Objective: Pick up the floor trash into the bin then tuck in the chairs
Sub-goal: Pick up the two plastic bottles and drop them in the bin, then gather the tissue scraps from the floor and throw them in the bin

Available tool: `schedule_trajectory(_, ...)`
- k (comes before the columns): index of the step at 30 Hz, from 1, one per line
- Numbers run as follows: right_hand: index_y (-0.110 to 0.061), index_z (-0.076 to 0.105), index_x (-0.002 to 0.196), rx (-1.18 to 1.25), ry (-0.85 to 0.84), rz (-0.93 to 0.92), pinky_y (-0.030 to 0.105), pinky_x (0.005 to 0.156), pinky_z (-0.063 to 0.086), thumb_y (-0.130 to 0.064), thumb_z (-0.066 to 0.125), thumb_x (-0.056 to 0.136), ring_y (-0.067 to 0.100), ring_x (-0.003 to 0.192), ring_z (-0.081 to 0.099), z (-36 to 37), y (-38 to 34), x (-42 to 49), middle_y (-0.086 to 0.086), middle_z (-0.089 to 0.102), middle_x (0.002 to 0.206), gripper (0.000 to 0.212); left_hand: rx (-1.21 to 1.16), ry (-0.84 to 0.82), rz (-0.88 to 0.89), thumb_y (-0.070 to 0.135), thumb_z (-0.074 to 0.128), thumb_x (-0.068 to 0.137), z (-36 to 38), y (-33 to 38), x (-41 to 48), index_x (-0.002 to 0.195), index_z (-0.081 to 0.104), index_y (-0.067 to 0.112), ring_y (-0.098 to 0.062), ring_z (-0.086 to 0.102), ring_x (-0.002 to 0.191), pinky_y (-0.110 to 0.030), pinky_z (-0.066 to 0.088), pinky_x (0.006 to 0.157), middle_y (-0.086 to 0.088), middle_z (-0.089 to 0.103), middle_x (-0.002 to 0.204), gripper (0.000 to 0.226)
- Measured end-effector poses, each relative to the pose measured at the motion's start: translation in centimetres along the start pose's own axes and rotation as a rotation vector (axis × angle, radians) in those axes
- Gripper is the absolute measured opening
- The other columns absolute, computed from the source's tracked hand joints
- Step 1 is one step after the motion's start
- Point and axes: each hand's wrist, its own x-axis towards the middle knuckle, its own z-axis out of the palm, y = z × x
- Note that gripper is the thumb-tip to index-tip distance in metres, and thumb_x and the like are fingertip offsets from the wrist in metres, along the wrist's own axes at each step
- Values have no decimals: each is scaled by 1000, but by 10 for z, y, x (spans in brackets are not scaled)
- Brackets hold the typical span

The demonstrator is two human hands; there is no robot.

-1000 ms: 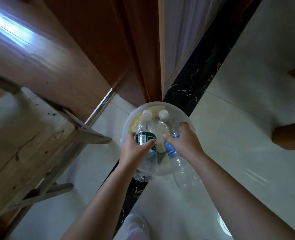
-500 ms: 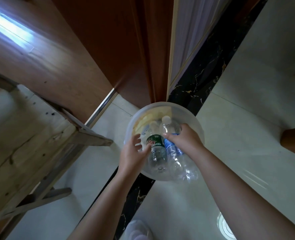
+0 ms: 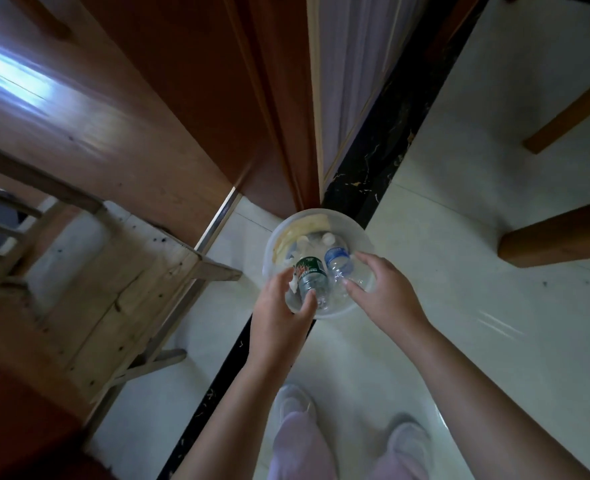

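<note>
A round translucent bin (image 3: 364,237) stands on the pale tiled floor below me. Two empty plastic bottles lie inside it: one with a green label (image 3: 310,275) on the left, one with a blue label (image 3: 337,259) on the right, caps pointing away from me. My left hand (image 3: 281,313) hovers over the bin's near left rim with fingers apart, its thumb close to the green-label bottle's base. My right hand (image 3: 385,292) is spread open over the near right rim, holding nothing.
A pale wooden chair (image 3: 89,271) stands at the left beside a brown wooden panel (image 3: 130,116). Brown wooden legs (image 3: 560,233) sit at the right on the tiles. A black marble strip (image 3: 373,147) crosses the floor. My shoes (image 3: 407,445) are just below the bin.
Both hands held a bottle over the bin; the bottles have dropped inside and both hands have let go and opened. The view has pulled back and upward.
</note>
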Motion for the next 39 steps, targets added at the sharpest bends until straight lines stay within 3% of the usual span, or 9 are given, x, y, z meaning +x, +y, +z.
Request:
schedule_trajectory(6,-13,50,131,-63,107,-81,24,91,34,-25,60,87,19,120,45,-65,-30,-62,4,54,129,47,171,-1,203,29,58,89,-22,70,-45,130,52,13,-15,47,120,-15,28,90,-1,56,128,44)
schedule_trajectory(9,-12,51,130,-81,184,-76,24,95,33,-24,59,88,19,120,45,-95,-43,-97,4,55,129,44,221,-6,310,42,45,85,-32,105,-67,122,59,12,-20,53,113,-24,36,86,-2,62,120,49)
schedule_trajectory(13,-6,60,119,-113,327,-56,40,93,44,-27,57,82,30,110,57,-129,-53,-139,11,63,118,43,300,0,510,38,42,82,-41,146,-92,115,62,8,-26,59,104,-33,46,82,-5,65,112,49)
schedule_trajectory(17,-5,61,117,-147,469,22,48,92,47,-23,60,82,34,109,58,-160,-52,-182,14,64,117,39,348,-74,640,39,41,83,-45,185,-119,117,60,8,-31,57,109,-46,47,87,-7,64,116,50)
schedule_trajectory(28,-4,59,118,-183,820,265,51,92,44,-15,70,79,39,112,55,-224,-33,-321,16,61,121,42,508,-245,1103,35,40,85,-29,264,-225,114,61,5,-31,55,113,-46,46,91,-10,63,116,47)
schedule_trajectory(39,-8,58,120,-179,951,511,52,95,44,-36,38,84,35,116,54,-257,43,-487,12,60,124,50,568,-406,1344,37,37,85,58,294,-389,110,65,6,-31,57,112,-45,44,93,-10,65,113,49)
